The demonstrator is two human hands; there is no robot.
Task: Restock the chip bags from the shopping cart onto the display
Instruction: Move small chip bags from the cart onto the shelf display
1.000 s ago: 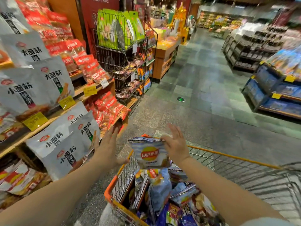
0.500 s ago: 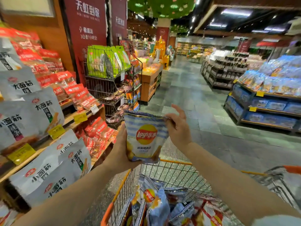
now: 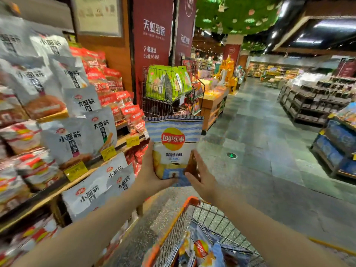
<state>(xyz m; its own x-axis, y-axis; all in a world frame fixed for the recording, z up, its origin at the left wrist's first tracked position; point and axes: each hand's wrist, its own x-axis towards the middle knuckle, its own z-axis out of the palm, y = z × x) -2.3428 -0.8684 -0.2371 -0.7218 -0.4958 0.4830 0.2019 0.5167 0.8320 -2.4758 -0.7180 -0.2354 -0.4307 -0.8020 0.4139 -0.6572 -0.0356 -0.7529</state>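
Now, step in hand: one Lay's chip bag is lifted clear of the shopping cart, on its way to the display; placing not yet done.
Left hand: curled under the bag's lower left corner, fingers closed on it, thumb along the side.
Right hand: fingers spread and only loosely bent at the bag's lower right edge; touching or just beside, I cannot tell.
Bag: upright, logo facing the camera, above both palms.
Remaining stock: more Lay's bags in the cart, below the wrists.
Next move, likely: carry it toward a shelf; the snack shelves left of the fingers look full, so a free slot must be found.
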